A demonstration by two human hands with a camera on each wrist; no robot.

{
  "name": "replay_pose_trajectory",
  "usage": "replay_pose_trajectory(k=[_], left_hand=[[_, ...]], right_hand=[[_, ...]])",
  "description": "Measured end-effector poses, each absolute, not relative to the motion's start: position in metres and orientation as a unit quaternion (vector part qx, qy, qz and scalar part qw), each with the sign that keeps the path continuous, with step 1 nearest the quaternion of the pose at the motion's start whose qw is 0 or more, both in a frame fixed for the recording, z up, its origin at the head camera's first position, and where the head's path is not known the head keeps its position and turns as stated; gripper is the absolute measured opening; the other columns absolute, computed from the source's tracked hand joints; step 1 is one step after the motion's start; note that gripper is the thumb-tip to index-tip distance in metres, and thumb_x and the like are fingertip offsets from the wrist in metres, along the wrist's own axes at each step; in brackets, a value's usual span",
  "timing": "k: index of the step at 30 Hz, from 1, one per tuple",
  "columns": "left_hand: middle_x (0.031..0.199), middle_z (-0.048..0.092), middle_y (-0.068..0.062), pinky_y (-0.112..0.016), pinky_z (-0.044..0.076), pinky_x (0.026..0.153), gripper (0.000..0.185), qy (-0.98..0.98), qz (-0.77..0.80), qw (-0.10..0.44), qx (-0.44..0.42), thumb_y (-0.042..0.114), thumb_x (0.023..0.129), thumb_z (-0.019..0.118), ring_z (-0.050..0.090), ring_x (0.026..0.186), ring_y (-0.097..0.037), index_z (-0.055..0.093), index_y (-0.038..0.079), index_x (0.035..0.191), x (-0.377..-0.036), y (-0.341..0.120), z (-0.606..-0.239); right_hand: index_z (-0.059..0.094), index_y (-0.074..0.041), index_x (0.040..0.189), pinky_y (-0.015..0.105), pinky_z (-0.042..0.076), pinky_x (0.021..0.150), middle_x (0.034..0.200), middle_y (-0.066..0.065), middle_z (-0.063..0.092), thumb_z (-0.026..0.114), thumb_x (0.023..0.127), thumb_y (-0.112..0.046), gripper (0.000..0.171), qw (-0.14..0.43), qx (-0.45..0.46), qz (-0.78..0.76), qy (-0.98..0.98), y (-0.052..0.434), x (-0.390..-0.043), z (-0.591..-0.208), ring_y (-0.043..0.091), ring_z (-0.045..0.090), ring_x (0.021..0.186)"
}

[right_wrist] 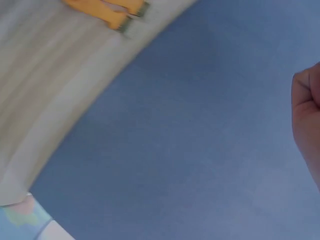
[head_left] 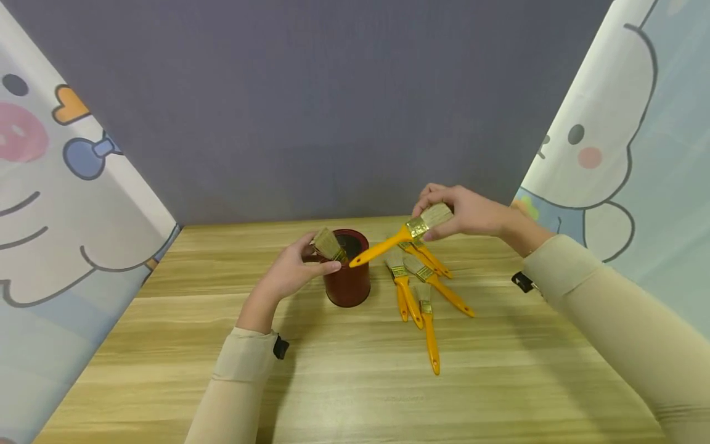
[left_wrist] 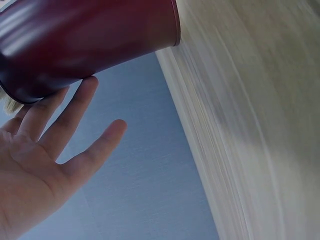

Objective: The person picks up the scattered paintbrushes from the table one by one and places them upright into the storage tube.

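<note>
My left hand (head_left: 291, 265) is at the left side of a dark red can (head_left: 347, 287), thumb on the near side of the rim and fingers on the far side. In the left wrist view its fingertips (left_wrist: 89, 82) touch the can wall and the little finger stands away. A paintbrush (head_left: 328, 243) leans in the can, bristles up, beside the thumb. My right hand (head_left: 466, 209) holds another paintbrush (head_left: 383, 248) by its bristle end, above the table. Its yellow handle slants down left, the tip overlapping the can's right edge in the head view.
Several yellow-handled paintbrushes (head_left: 433, 339) lie in a loose cluster right of the can on the wood-grain table (head_left: 344, 382). A dark grey panel (head_left: 333, 111) rises behind. Cartoon-printed sheets (head_left: 599, 135) close off both sides.
</note>
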State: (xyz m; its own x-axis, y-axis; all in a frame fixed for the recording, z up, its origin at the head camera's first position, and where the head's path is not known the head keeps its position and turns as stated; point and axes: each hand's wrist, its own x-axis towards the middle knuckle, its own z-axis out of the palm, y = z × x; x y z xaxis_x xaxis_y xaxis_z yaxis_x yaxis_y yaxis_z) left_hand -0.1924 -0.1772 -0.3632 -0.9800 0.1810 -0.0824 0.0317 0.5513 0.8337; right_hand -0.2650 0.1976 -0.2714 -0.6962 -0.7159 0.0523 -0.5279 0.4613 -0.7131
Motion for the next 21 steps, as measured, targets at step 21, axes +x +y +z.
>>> replay_pose_trajectory(k=[21], left_hand=[[0.149, 0.063, -0.015, -0.058, 0.052, 0.113, 0.103, 0.873, 0.478, 0.076, 0.065, 0.056, 0.089, 0.084, 0.064, 0.137, -0.033, 0.027, 0.025, 0.170, -0.191, -0.177, -0.364]], right_hand=[[0.075, -0.011, 0.118, 0.039, 0.045, 0.079, 0.143, 0.008, 0.054, 0.085, 0.090, -0.028, 0.035, 0.130, -0.385, -0.327, 0.853, 0.087, -0.288, -0.273, 0.024, 0.050, 0.088]])
